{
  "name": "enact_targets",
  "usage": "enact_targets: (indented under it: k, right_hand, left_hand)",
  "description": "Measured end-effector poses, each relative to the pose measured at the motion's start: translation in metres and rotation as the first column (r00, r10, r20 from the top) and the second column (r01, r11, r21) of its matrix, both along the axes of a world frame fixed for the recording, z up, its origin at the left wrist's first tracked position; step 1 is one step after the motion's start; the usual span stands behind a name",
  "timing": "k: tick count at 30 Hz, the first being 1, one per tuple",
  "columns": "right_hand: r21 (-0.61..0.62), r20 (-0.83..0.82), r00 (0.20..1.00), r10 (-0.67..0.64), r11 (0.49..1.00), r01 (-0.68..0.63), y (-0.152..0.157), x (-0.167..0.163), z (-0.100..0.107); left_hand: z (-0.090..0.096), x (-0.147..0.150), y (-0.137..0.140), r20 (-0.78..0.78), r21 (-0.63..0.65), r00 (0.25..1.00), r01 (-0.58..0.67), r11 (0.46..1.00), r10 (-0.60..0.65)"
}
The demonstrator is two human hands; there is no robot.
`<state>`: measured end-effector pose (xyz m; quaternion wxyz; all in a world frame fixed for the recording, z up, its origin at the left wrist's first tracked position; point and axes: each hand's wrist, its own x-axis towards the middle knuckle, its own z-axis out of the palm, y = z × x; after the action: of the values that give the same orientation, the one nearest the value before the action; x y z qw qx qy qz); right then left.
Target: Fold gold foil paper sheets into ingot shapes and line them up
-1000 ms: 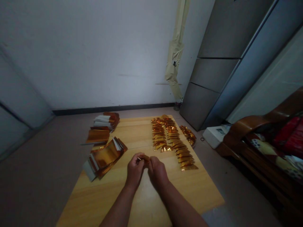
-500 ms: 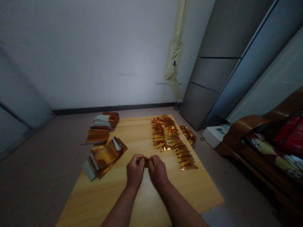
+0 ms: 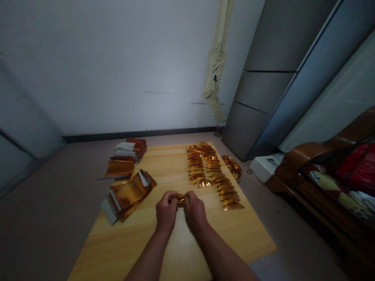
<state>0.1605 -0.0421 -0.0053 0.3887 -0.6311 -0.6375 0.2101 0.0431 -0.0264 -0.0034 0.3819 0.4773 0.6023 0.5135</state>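
Note:
My left hand (image 3: 166,210) and my right hand (image 3: 194,209) meet over the middle of the wooden table (image 3: 187,249). Between them they pinch a small piece of gold foil paper (image 3: 181,199), one end in each hand; its ends are hidden under my fingers. To the left of my hands lies a fanned stack of gold foil sheets (image 3: 130,192) with pale backs. On the right are rows of folded gold foil pieces (image 3: 227,189), overlapping one another, with a rounded one (image 3: 205,183) at the near end of the inner rows.
More foil sheets (image 3: 120,168) overhang the table's left edge. Beyond the right edge, a container of folded foil pieces (image 3: 233,166) sits lower down. A grey refrigerator (image 3: 258,97), a white box (image 3: 265,168) and a wooden bench (image 3: 293,168) stand to the right.
The foil between my hands shows more of its shiny gold face now and looks more opened up. Both hands keep their pinch in nearly the same place.

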Motion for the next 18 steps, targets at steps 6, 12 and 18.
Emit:
enact_targets:
  k: [6,12,18]
  right_hand:
    - [-0.024,-0.111,0.993,-0.034,0.999,0.031,0.0023,0.001,-0.0008]
    - [-0.03,-0.164,0.986,-0.028,0.999,0.024,0.0018,0.0008,0.0018]
    - [-0.006,-0.127,0.992,-0.005,1.0,0.004,0.0006,0.0004,0.004]
  left_hand:
    - [-0.0064,-0.0017,-0.0002,0.212,-0.059,0.977,0.043,0.997,-0.029]
    - [-0.0048,-0.0012,-0.0003,0.214,-0.051,0.976,0.041,0.998,-0.029]
    - [-0.0006,-0.0005,-0.0007,0.115,-0.031,0.993,0.016,0.999,-0.013]
